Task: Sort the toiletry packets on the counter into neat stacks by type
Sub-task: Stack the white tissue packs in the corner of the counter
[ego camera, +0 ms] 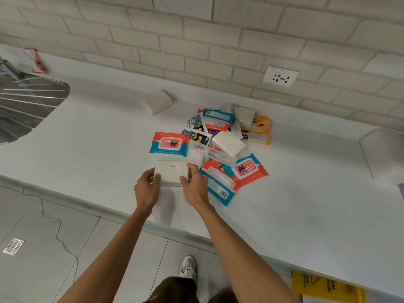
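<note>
A white tissue packet (171, 171) lies near the counter's front, held from both sides: my left hand (146, 189) grips its left edge and my right hand (194, 184) grips its right edge. Behind it spreads a loose pile: a red-and-teal wipes pack (168, 143), two more wipes packs (236, 174) at the right, another wipes pack (217, 119) at the back, black-and-white sachets (197, 131), a second white tissue packet (228, 143), a clear long packet (215, 153), a small white packet (247, 116) and an orange packet (261, 130). One white packet (157, 101) lies apart at the back left.
A steel sink drainer (28, 101) is set into the white counter (98, 136) at the left, with a red-and-clear wrapper (35, 60) behind it. A wall socket (281, 76) sits on the brick wall. A yellow floor sign (323, 287) stands below the counter at the right.
</note>
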Action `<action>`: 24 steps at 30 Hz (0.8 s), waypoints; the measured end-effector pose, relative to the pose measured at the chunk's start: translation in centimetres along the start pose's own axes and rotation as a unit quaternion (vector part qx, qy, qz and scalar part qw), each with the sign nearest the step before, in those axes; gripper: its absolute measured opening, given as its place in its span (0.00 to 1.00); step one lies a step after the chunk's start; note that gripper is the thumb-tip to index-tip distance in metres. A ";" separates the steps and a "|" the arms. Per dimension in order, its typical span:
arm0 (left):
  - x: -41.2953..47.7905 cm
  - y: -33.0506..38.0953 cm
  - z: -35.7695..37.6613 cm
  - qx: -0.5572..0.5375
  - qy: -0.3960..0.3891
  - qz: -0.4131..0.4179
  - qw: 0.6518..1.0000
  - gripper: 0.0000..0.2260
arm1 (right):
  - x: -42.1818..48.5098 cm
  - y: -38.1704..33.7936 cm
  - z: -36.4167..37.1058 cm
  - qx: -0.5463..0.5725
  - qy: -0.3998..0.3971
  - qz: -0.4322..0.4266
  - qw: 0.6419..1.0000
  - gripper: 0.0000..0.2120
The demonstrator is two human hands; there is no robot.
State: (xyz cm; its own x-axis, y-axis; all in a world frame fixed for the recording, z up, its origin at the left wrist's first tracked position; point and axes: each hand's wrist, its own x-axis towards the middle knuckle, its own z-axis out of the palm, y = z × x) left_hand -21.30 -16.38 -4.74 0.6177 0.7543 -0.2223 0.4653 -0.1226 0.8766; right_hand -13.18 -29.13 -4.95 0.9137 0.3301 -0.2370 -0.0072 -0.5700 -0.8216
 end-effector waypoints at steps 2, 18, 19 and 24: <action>-1.4 -0.8 -0.7 -0.001 0.005 0.001 1.000 0.19 | -1.4 0.6 0.1 0.025 -0.012 -0.005 1.000 0.24; -18.4 -4.7 1.3 -0.013 0.009 0.025 1.000 0.18 | -14.5 9.7 -6.7 0.133 -0.040 -0.014 0.990 0.22; -19.5 -4.7 1.9 -0.009 0.003 0.029 1.000 0.18 | -15.2 10.3 -7.5 0.131 -0.035 -0.012 0.991 0.22; -23.5 -3.6 5.8 0.029 -0.051 0.067 0.996 0.19 | -17.2 14.5 -12.5 0.126 0.011 -0.003 0.992 0.22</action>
State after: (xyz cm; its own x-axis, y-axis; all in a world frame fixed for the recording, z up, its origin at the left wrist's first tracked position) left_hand -33.81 -37.41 -5.16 0.7370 0.6590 -0.1503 0.4081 -0.2566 0.8761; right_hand -23.93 -52.45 -6.28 0.9225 0.3155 -0.2224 -0.1002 -0.3605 -0.9273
